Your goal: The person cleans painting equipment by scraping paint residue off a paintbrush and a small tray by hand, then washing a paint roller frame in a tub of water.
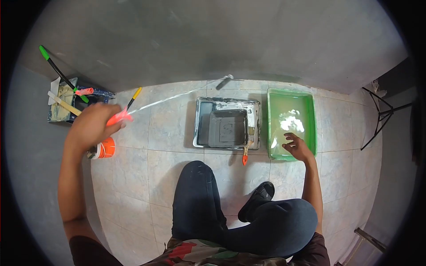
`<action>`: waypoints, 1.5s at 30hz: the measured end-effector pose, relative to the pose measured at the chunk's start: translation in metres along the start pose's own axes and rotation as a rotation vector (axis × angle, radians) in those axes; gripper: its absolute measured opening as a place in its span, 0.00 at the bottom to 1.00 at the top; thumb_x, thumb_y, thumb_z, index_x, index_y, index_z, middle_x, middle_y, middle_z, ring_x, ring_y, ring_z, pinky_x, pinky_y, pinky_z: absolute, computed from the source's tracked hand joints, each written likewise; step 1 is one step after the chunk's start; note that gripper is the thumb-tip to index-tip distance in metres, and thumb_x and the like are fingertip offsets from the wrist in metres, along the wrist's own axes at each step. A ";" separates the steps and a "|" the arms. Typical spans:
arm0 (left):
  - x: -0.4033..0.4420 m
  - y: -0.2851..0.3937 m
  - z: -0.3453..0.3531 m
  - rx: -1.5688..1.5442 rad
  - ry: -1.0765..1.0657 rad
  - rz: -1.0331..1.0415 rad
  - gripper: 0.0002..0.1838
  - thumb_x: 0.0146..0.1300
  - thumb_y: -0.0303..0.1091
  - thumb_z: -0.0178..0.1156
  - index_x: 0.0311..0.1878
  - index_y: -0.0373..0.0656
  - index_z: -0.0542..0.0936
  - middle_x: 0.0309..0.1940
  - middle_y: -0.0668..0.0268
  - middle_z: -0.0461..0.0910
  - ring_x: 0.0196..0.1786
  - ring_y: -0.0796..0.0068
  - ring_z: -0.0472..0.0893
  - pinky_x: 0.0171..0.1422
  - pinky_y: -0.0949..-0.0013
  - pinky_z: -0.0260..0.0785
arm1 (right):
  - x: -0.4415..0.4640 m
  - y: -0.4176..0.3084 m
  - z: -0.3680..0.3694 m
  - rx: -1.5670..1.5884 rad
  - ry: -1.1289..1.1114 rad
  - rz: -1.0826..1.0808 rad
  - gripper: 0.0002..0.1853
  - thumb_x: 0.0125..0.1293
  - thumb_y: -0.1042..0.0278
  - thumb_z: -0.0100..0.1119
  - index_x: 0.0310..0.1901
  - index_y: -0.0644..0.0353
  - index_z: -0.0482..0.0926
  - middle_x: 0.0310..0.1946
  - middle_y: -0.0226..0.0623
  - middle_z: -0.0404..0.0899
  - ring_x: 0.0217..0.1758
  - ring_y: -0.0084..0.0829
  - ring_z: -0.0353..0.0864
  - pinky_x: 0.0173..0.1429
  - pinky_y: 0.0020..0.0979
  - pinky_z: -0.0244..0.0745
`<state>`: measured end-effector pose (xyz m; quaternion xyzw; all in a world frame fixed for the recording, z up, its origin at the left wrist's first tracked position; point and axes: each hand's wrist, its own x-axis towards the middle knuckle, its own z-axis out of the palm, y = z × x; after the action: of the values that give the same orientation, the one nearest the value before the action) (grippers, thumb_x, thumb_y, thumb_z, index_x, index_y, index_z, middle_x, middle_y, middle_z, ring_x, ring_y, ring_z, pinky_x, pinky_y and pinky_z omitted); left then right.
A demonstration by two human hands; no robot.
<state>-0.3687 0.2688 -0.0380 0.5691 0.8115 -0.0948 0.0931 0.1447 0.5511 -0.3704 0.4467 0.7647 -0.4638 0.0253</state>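
Observation:
My left hand (95, 124) is closed around the pink-red handle of a paint roller frame (171, 98). Its long thin metal rod reaches right, toward the wall, and no roller sleeve can be made out on its far end. Over the near part of a green tray (269, 128) of cloudy liquid, my right hand (298, 147) hangs with its fingers apart and slightly bent, holding nothing. Whether the fingertips touch the liquid is unclear. Between my hands sits a paint-smeared tray (195, 133) with a smaller grey container (227, 128) in it. A paintbrush (245, 155) leans over its front edge.
At the left, a dark blue tray (55, 116) holds tools, including a green-and-black handled one (57, 68). An orange-and-white bucket (105, 148) stands below my left wrist. A grey wall (213, 40) rises ahead. A black metal stand (384, 116) is at the right.

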 end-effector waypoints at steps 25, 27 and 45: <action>0.312 0.197 -0.016 1.037 0.169 0.567 0.07 0.57 0.37 0.75 0.40 0.51 0.92 0.34 0.69 0.90 0.42 0.64 0.90 0.48 0.57 0.80 | -0.023 0.076 0.021 0.237 0.158 0.045 0.33 0.71 0.63 0.69 0.73 0.62 0.68 0.61 0.58 0.81 0.58 0.48 0.87 0.61 0.43 0.83; 0.325 0.192 -0.007 1.039 0.269 0.576 0.03 0.58 0.36 0.72 0.34 0.52 0.91 0.32 0.71 0.88 0.43 0.65 0.88 0.56 0.57 0.75 | -0.027 0.073 0.017 0.243 0.160 0.059 0.32 0.71 0.63 0.69 0.72 0.62 0.70 0.60 0.57 0.82 0.57 0.49 0.87 0.60 0.43 0.84; 0.359 0.162 0.029 1.049 0.799 0.682 0.04 0.60 0.41 0.65 0.32 0.59 0.88 0.52 0.74 0.73 0.67 0.68 0.70 0.81 0.43 0.40 | -0.021 0.056 0.020 0.232 0.189 0.030 0.28 0.71 0.64 0.68 0.69 0.64 0.73 0.57 0.55 0.85 0.56 0.46 0.89 0.59 0.41 0.84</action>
<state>-0.3348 0.6408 -0.1663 0.7504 0.4097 -0.2214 -0.4691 0.1899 0.5324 -0.4105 0.4996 0.6982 -0.5044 -0.0919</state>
